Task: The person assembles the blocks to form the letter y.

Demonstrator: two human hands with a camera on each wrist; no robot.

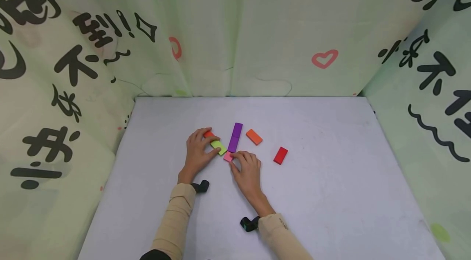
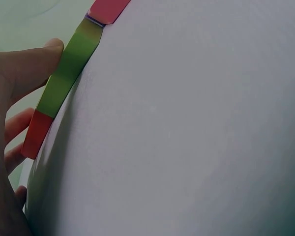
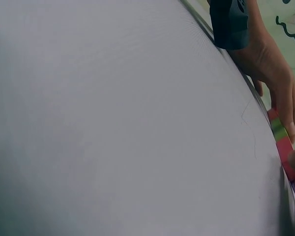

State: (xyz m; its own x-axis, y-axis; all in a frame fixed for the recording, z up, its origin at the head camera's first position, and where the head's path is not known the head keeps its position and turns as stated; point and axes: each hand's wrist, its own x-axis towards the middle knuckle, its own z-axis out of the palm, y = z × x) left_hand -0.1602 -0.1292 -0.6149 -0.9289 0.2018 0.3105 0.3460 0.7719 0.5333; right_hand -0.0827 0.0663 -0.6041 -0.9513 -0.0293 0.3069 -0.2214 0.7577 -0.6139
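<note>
1. Left fingers (image 1: 209, 139) curled over the green block (image 1: 218, 147) and the orange-red block (image 1: 209, 133) behind it; thumb (image 2: 44, 54) pressed against the green block's long edge, clamped on it rather than spread.
2. Right fingers (image 1: 243, 157) bent down and pinched on the pink block (image 1: 228, 156), just beside the near end of the purple block (image 1: 235, 137).
3. Taking the purple block as landmark: green block touching its near-left side, slanting away to the left; orange-red block further left, end to end with the green; pink block at its near end, touching or nearly so.
4. Lying loose and flat on the white worktop (image 1: 331, 194): orange block (image 1: 254, 136) just right of the purple block, red block (image 1: 280, 155) further right and nearer, well apart from both hands.
5. Step in hand, as a judgement: lining up blocks end to end around the purple block, left hand (image 1: 196, 151) steadying two pieces, right hand (image 1: 248, 172) seating the pink one.
6. Next move, likely: nudging the pink block square against its neighbours, with a light touch so the row stays put, then a reach rightward for the orange block.
7. Behind the worktop, printed curtain (image 1: 235, 27) on three sides.
</note>
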